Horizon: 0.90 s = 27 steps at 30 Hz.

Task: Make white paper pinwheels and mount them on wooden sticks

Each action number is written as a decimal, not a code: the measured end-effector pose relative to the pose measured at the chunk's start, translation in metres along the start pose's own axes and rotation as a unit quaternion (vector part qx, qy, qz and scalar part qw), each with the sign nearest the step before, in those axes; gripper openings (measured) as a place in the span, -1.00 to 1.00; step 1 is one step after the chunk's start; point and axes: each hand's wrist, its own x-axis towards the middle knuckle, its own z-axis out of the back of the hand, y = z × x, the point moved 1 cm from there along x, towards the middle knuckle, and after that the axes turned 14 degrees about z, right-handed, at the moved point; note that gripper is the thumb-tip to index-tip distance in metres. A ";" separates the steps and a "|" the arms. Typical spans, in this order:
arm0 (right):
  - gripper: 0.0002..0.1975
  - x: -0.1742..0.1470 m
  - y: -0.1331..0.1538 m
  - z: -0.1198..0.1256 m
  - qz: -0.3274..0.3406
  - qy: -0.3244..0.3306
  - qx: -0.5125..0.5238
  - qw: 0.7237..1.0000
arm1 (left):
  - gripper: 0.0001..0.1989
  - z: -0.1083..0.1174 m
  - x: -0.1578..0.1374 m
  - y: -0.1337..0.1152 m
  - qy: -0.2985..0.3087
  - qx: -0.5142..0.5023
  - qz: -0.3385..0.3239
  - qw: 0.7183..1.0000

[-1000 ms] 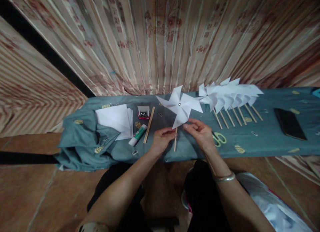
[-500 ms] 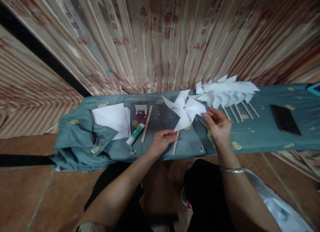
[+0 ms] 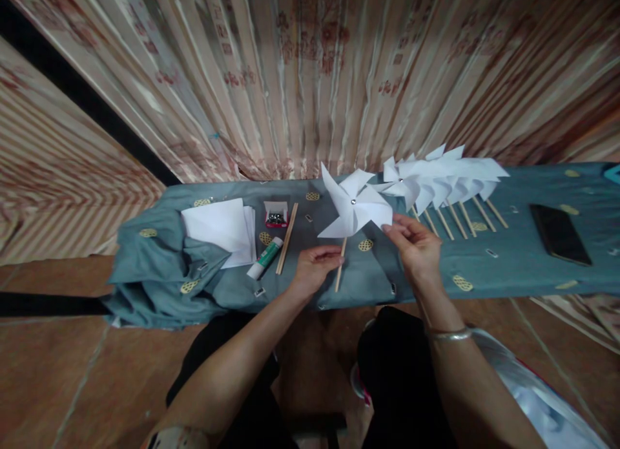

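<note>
A white paper pinwheel (image 3: 361,211) with a shiny pin at its centre is held up over the cloth-covered surface. My left hand (image 3: 316,268) pinches its wooden stick just below the blades. At the pinwheel's right side, my right hand (image 3: 417,245) has thumb and fingertips on the edge of one blade. Farther right lies a row of finished-looking white pinwheels (image 3: 450,177), overlapping, their sticks pointing toward me. Left of my left hand are loose wooden sticks (image 3: 287,239), a green and white glue stick (image 3: 265,258) and a small red box of metal pins (image 3: 276,218).
A stack of white paper (image 3: 217,226) lies at the left, partly under a fold of the grey-green cloth (image 3: 155,281). A black phone (image 3: 560,234) rests at the right. Behind the surface hangs a patterned curtain (image 3: 310,81).
The pinwheel's blades have turned and it is slightly higher in view. My right hand has shifted a little left with the blade; my left hand keeps its grip on the stick.
</note>
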 end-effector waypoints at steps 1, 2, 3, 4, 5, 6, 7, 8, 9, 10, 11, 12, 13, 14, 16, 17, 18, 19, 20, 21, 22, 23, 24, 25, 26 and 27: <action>-0.66 -0.001 0.001 -0.002 -0.009 0.001 0.007 1.000 | -0.70 0.000 0.000 0.000 -0.004 -0.002 -0.003 1.000; -0.66 -0.003 0.002 -0.004 -0.018 0.003 0.012 1.000 | -0.71 0.000 0.001 0.000 -0.007 -0.003 -0.005 1.000; -0.65 -0.004 0.003 -0.006 -0.023 0.005 0.016 1.000 | -0.71 0.000 0.001 0.000 -0.009 -0.003 -0.007 1.000; -0.65 -0.005 0.003 -0.008 -0.027 0.006 0.018 0.999 | -0.71 0.001 0.001 -0.001 -0.010 -0.003 -0.008 1.000; -0.65 -0.006 0.003 -0.009 -0.029 0.008 0.020 0.999 | -0.71 0.001 0.001 -0.001 -0.011 -0.002 -0.010 1.000; -0.65 -0.008 0.004 -0.010 -0.030 0.011 0.022 0.999 | -0.70 0.001 0.001 -0.001 -0.011 -0.001 -0.012 1.000; -0.65 -0.009 0.004 -0.011 -0.031 0.014 0.022 0.999 | -0.70 0.001 0.001 -0.001 -0.011 0.000 -0.013 1.000; -0.65 -0.010 0.003 -0.012 -0.031 0.020 0.020 0.999 | -0.69 0.002 0.001 0.000 -0.012 0.001 -0.015 1.000; -0.64 -0.011 0.003 -0.013 -0.030 0.026 0.018 0.999 | -0.69 0.002 0.002 0.000 -0.013 0.003 -0.015 1.000; -0.64 -0.012 0.003 -0.013 -0.030 0.035 0.016 0.999 | -0.68 0.002 0.002 0.000 -0.015 0.006 -0.015 1.000; -0.64 -0.013 0.003 -0.014 -0.029 0.042 0.013 0.999 | -0.68 0.003 0.002 0.000 -0.016 0.008 -0.015 1.000; -0.64 -0.014 0.003 -0.015 -0.027 0.048 0.011 0.998 | -0.68 0.003 0.003 0.000 -0.016 0.010 -0.016 1.000; -0.65 -0.015 0.004 -0.015 -0.026 0.053 0.009 0.998 | -0.68 0.003 0.003 0.000 -0.016 0.011 -0.016 1.000; -0.65 -0.016 0.004 -0.016 -0.025 0.056 0.008 0.998 | -0.68 0.003 0.003 0.000 -0.016 0.011 -0.016 1.000; -0.66 -0.017 0.006 -0.018 -0.029 0.058 0.006 0.998 | -0.69 0.003 0.004 0.000 -0.017 0.014 -0.017 1.000; -0.66 -0.018 0.007 -0.019 -0.033 0.058 0.005 0.998 | -0.70 0.003 0.004 0.000 -0.019 0.016 -0.017 1.000; -0.67 -0.019 0.008 -0.020 -0.037 0.057 0.003 0.998 | -0.70 0.004 0.004 0.000 -0.020 0.017 -0.018 0.999; -0.66 -0.020 0.009 -0.021 -0.041 0.054 0.001 0.998 | -0.70 0.004 0.003 0.000 -0.020 0.018 -0.019 0.999; -0.66 -0.020 0.010 -0.022 -0.044 0.052 -0.002 0.998 | -0.71 0.004 0.003 0.000 -0.020 0.018 -0.021 0.999; -0.66 -0.021 0.011 -0.022 -0.046 0.050 -0.005 0.998 | -0.71 0.004 0.003 0.000 -0.019 0.017 -0.021 0.999; -0.66 -0.021 0.012 -0.022 -0.048 0.049 -0.009 0.998 | -0.70 0.003 0.003 0.000 -0.017 0.014 -0.022 1.000; -0.66 -0.022 0.012 -0.023 -0.050 0.049 -0.012 0.997 | -0.70 0.003 0.002 0.000 -0.016 0.011 -0.022 1.000; -0.66 -0.022 0.012 -0.023 -0.053 0.050 -0.013 0.997 | -0.70 0.003 0.002 -0.001 -0.015 0.008 -0.022 1.000; -0.66 -0.022 0.013 -0.023 -0.056 0.053 -0.014 0.997 | -0.70 0.002 0.002 -0.001 -0.015 0.005 -0.022 1.000; -0.66 -0.022 0.013 -0.023 -0.060 0.056 -0.014 0.997 | -0.70 0.002 0.001 -0.002 -0.014 0.004 -0.022 1.000; -0.66 -0.023 0.013 -0.023 -0.062 0.058 -0.014 0.996 | -0.70 0.002 0.001 -0.002 -0.014 0.004 -0.023 1.000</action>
